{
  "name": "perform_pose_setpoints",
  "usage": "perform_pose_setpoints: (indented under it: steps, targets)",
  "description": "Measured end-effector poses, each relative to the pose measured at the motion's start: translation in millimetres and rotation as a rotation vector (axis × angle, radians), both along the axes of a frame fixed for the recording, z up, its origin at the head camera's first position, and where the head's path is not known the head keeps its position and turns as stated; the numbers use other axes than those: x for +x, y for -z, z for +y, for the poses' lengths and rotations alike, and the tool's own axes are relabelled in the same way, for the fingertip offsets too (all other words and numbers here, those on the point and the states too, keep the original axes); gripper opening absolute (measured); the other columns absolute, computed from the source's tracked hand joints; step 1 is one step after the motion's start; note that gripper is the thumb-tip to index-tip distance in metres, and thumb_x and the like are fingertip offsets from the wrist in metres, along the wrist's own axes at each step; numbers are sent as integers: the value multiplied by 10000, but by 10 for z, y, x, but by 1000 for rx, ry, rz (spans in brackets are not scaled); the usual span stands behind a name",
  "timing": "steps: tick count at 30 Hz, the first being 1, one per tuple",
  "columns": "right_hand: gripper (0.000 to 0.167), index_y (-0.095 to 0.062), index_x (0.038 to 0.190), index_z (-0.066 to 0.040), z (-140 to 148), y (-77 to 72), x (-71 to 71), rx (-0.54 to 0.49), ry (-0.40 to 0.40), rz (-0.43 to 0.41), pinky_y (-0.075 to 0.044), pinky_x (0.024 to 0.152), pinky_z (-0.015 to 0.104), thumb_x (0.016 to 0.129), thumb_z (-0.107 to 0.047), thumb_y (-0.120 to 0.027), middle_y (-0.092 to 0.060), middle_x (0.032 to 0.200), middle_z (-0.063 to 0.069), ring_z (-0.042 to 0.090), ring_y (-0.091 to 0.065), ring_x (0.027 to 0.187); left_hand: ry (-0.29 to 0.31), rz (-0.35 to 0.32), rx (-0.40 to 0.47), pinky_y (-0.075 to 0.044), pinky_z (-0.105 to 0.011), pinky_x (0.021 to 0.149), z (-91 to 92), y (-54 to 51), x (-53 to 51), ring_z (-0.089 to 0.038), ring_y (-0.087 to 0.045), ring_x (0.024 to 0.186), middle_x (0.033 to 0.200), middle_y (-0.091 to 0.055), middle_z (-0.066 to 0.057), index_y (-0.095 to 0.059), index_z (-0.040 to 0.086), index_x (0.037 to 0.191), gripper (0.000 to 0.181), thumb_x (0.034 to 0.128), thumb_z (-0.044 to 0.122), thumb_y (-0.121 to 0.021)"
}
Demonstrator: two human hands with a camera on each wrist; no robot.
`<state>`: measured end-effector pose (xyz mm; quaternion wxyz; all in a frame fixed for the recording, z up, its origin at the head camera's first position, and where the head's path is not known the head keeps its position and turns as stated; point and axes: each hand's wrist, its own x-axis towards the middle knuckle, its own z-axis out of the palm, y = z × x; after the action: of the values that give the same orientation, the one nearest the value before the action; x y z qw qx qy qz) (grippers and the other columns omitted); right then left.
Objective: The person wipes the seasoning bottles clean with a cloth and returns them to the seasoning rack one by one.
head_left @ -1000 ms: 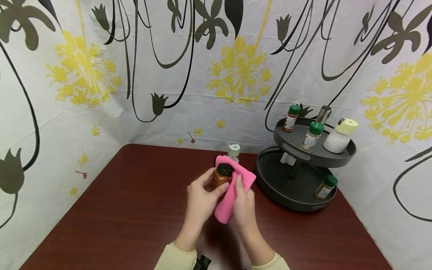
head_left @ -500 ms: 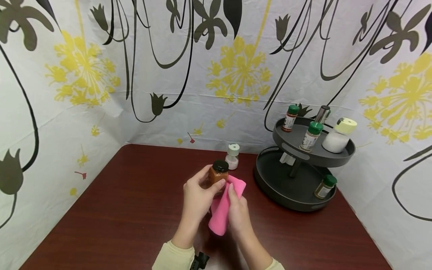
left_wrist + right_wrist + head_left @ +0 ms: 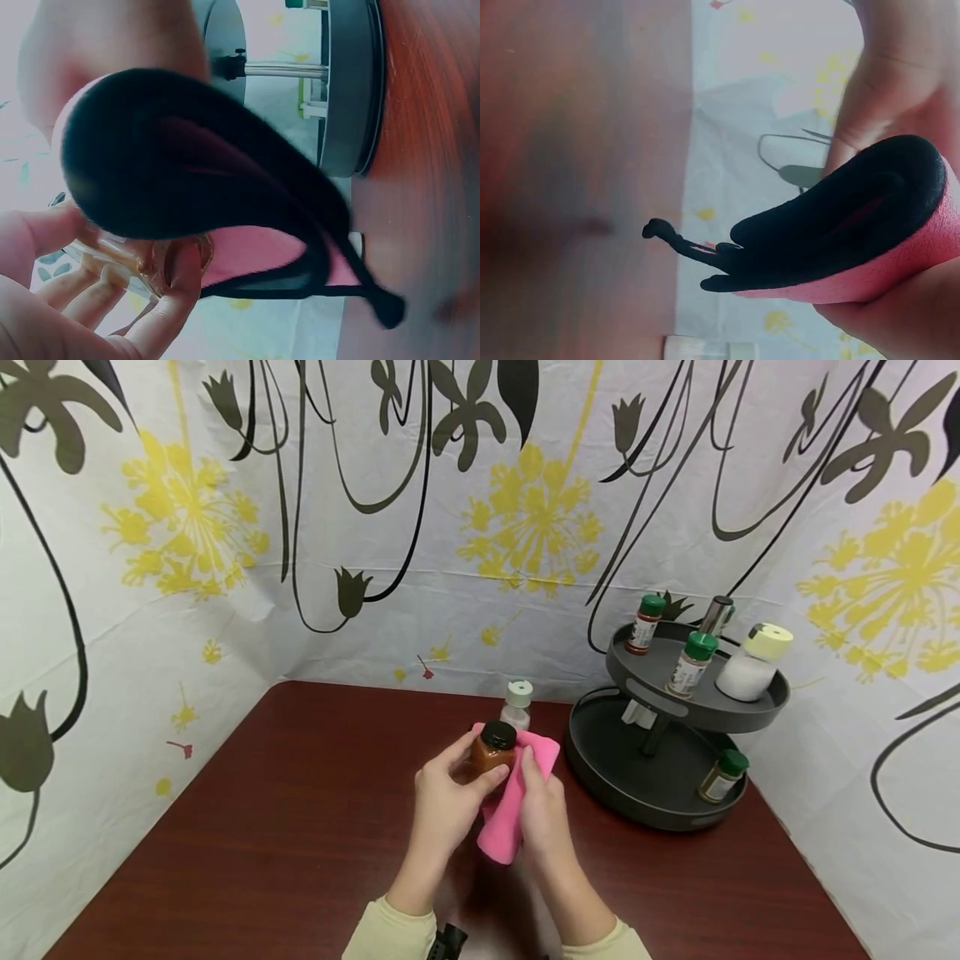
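In the head view my left hand grips a small glass jar with brown contents and a black lid, lid upward. My right hand holds a folded pink cloth against the jar's right side, and part of it shows behind the lid. The left wrist view shows fingers around the jar, with the dark-edged cloth looming close to the camera. In the right wrist view the cloth is dark on its inner face, and its folds hide the jar.
A white-capped shaker stands behind the hands near the table's back edge. To the right is a two-tier dark turntable bearing several spice bottles, including a green-capped bottle on the lower tier. Patterned fabric encloses the table.
The hands, jar and cloth dipped toward me and left, uncovering the shaker, then came back up and right. The cloth's top edge now sits behind the jar again, partly covering the shaker.
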<state>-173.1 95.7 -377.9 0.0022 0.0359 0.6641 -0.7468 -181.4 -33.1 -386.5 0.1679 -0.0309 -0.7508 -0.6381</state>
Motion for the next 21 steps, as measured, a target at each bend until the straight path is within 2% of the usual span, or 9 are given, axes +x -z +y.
perform_pose_setpoints:
  steps: [5, 10, 13, 17, 21]
  targets:
    - [551, -527, 1505, -158, 40, -157, 28, -3, 43, 34, -501, 1009, 311, 1130, -536, -384, -605, 1422, 86, 208, -576, 1267, 8, -4, -18, -646, -439, 921, 25, 14, 25, -248, -789, 1035, 1200, -804, -100, -736, 175, 1367, 527, 868, 206, -901]
    - [562, -534, 1467, -124, 73, -231, 60, -11, 97, 104, -486, 994, 294, 1125, -547, -392, -607, 1358, 72, 194, -558, 1225, 11, -10, -24, -643, -428, 930, 55, 17, 46, -227, -784, 1041, 1191, -808, -63, -762, 213, 1315, 481, 857, 205, -909]
    - [560, -548, 1437, -100, 83, -188, 86, 19, 114, 134, -506, 939, 266, 1131, -538, -377, -616, 1272, 70, 179, -587, 1148, 10, 4, -19, -643, -426, 918, 68, 11, 55, -214, -785, 1023, 1173, -813, -50, -771, 225, 1294, 468, 849, 204, -914]
    - [566, -568, 1405, -94, 86, -65, 99, 59, 109, 123, -526, 868, 257, 1132, -546, -364, -626, 1140, 39, 151, -628, 1048, 1, 8, -18, -648, -402, 894, 77, 1, 57, -202, -789, 1003, 1165, -816, -55, -768, 220, 1303, 479, 848, 202, -915]
    - [607, -564, 1445, -85, 71, 69, 93, 24, 47, 88, -572, 846, 280, 1125, -566, -377, -682, 1111, 2, 124, -676, 986, -13, 7, 1, -653, -405, 884, 69, -19, 45, -223, -797, 998, 1176, -813, -89, -747, 196, 1353, 534, 847, 194, -918]
